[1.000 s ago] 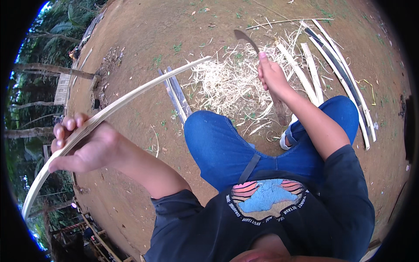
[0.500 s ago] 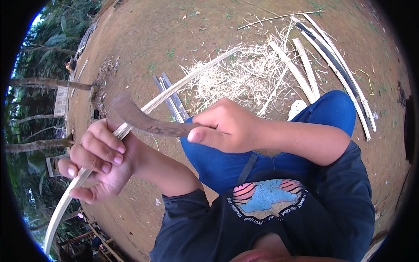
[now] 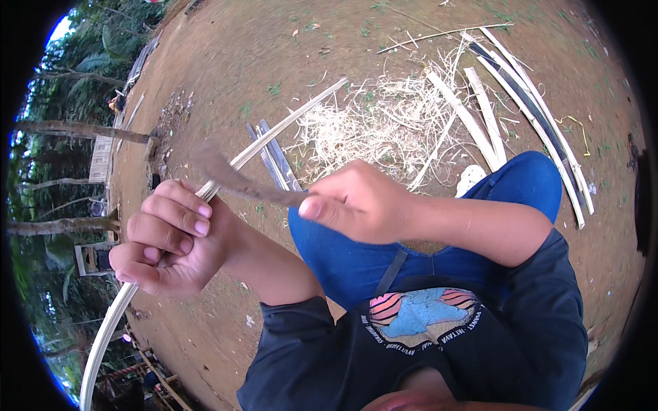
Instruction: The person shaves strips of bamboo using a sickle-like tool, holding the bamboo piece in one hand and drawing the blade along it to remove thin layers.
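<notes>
My left hand (image 3: 175,236) is closed around a long bundle of thin, pale bamboo strips (image 3: 291,118). The bundle slants from the lower left past my fist toward the upper middle, and its lower part bends down. In my right hand (image 3: 360,205) is a curved, rust-brown knife (image 3: 240,179), its handle hidden inside my fist. The blade lies across the strips just beyond my left fingers. Its far tip is blurred, and I cannot tell how firmly it touches them.
A heap of curly pale shavings (image 3: 370,130) covers the dirt ground ahead. Split bamboo slats (image 3: 466,120) and longer dark-and-pale strips (image 3: 531,103) lie to the right. Dark slats (image 3: 274,154) lie behind the bundle. My bent knees in blue trousers (image 3: 528,178) are below. Trees stand at the left.
The far end of the bamboo bundle has shifted back toward the lower left. My left fingers have curled tighter around it, and that hand sits slightly further right. The knife remains across the strips.
</notes>
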A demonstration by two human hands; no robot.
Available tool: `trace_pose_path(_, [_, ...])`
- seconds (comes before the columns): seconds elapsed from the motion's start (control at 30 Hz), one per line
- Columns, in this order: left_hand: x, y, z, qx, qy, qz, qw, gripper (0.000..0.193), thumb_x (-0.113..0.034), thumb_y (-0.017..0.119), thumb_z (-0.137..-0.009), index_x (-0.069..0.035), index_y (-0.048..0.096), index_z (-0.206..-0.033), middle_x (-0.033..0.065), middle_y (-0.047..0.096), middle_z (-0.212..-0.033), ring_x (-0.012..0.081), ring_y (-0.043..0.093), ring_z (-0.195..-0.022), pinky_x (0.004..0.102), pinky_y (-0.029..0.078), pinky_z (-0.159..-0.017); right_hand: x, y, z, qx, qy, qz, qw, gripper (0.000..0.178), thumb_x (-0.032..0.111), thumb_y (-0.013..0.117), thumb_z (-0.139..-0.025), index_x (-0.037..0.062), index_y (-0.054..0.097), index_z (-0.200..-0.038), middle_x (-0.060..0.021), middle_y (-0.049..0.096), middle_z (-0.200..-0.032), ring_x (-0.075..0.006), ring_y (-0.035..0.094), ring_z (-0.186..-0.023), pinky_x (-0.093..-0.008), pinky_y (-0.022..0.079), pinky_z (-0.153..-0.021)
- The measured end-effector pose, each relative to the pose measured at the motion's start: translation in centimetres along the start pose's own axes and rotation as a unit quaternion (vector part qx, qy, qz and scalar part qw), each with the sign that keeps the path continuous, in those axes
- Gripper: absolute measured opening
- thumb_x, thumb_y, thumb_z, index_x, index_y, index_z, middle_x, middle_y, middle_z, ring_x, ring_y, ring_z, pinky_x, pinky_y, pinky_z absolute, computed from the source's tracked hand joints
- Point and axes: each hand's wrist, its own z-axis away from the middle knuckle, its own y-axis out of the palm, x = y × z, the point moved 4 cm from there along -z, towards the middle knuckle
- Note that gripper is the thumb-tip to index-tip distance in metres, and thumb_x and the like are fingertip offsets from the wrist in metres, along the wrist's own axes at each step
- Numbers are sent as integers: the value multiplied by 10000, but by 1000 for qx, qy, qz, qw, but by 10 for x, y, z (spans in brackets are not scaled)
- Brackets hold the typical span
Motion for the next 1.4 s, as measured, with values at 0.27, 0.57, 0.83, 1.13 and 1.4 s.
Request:
trace_pose_path(0.27, [-19, -13, -8, -39, -24, 98, 994, 437, -375, 341, -1062, -145, 384, -693, -32, 346, -495, 85, 369, -377, 229, 363, -367, -74, -12, 15, -54, 35, 45, 997, 736, 639, 409, -979, 0, 612, -676, -104, 498, -498, -188, 521, -486, -359, 395, -478])
trace_pose_path(0.57, [-20, -16, -9, -59, -13, -53, 997, 418, -339, 448, -1009, -164, 427, -631, -53, 349, -468, 83, 354, -367, 215, 323, -372, -14, 13, -3, 9, -54, -2, 998, 702, 606, 433, -988, 25, 516, -603, -74, 472, -476, -168, 439, -459, -354, 372, -467])
trace_pose_path(0.83, [-26, -24, -18, -46, 3, 50, 998, 419, -365, 456, -1013, -152, 424, -654, -52, 367, -478, 80, 354, -370, 215, 340, -374, -72, -27, -4, -61, 87, 52, 993, 740, 626, 387, -996, 35, 488, -562, -63, 453, -471, -163, 444, -462, -373, 369, -477])
trace_pose_path(1.13, [-54, -25, -36, -49, 2, 102, 994, 334, -280, 580, -914, -150, 476, -624, -76, 405, -459, 48, 400, -360, 190, 369, -360, -146, -75, 27, -155, 285, 65, 944, 746, 653, 353, -992, 76, 487, -539, -18, 434, -466, -134, 424, -467, -351, 344, -451])
trace_pose_path(1.4, [8, -14, -1, -30, -19, 52, 998, 447, -344, 373, -1047, -160, 325, -642, -32, 341, -499, 82, 352, -388, 235, 373, -371, -9, 6, -3, 2, -13, -15, 1000, 735, 598, 424, -995, -5, 516, -584, -92, 451, -473, -194, 421, -447, -379, 361, -467])
